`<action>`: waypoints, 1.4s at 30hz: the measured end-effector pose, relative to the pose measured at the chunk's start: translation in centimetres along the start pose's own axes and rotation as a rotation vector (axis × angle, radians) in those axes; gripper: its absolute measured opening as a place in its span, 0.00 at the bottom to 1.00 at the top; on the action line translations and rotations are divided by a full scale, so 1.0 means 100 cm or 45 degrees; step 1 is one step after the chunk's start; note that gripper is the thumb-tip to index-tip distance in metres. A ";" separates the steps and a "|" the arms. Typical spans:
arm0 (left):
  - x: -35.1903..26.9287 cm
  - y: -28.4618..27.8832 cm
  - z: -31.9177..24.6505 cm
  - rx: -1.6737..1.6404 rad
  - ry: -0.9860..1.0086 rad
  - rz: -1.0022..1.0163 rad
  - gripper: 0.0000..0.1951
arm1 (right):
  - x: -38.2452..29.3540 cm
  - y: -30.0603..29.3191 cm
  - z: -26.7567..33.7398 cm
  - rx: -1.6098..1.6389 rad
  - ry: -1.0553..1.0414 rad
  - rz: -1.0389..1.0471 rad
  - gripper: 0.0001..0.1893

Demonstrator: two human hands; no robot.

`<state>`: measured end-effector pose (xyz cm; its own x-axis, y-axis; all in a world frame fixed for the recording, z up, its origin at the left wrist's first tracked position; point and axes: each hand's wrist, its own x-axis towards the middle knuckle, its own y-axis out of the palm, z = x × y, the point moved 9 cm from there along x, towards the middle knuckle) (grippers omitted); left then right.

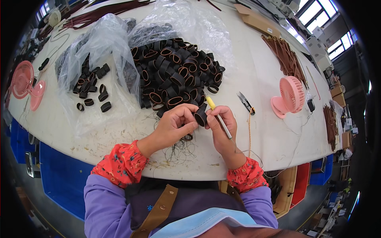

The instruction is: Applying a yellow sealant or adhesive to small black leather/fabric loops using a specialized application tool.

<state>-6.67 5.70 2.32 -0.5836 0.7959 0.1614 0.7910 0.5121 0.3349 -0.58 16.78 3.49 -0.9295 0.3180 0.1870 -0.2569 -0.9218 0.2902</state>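
Observation:
Near the table's front, my left hand (178,124) pinches a black leather-like loop (200,118) between thumb and fingers. My right hand (221,126) grips a pen-shaped tool (223,125) with a metal barrel, a yellow collar and a thin tip pointing away from me. Its thumb and fingertips also meet the loop's right side. A thin wire runs by my right wrist. Just beyond both hands rises a heap of similar black loops (175,71) with tan inner edges. Loose dark threads (181,150) lie under my left hand, around another loop (187,137).
Thread snips (246,102) with an orange cord lie right of my hands. A pink fan (290,95) stands farther right, another (23,80) far left. Clear plastic bags (104,38) and scattered loops (88,102) occupy the left. Brown strips (284,58) lie back right. Blue bins (62,178) sit below.

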 end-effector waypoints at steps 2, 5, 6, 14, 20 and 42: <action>0.000 0.000 -0.001 -0.031 0.031 -0.002 0.04 | 0.000 0.005 0.010 -0.158 -0.108 0.038 0.09; -0.002 -0.010 -0.004 0.094 0.086 -0.085 0.04 | 0.001 0.012 0.030 -0.490 -0.264 -0.002 0.13; -0.002 -0.015 -0.007 0.177 0.144 -0.133 0.04 | 0.000 0.010 0.036 -0.454 -0.333 -0.033 0.15; -0.003 -0.019 -0.007 0.237 0.150 -0.183 0.03 | -0.006 -0.002 0.044 -0.427 -0.491 0.203 0.13; -0.004 -0.020 -0.007 0.227 0.143 -0.191 0.04 | -0.005 -0.009 0.033 -0.273 -0.328 0.092 0.12; 0.001 -0.011 0.013 0.046 -0.131 -0.118 0.07 | 0.001 0.004 0.020 -0.475 -0.270 0.100 0.07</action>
<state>-7.40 5.65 0.81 -0.6341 0.7725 0.0344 0.7417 0.5949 0.3098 -0.27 16.93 5.50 -0.8851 0.2463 0.3948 -0.3018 -0.9497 -0.0841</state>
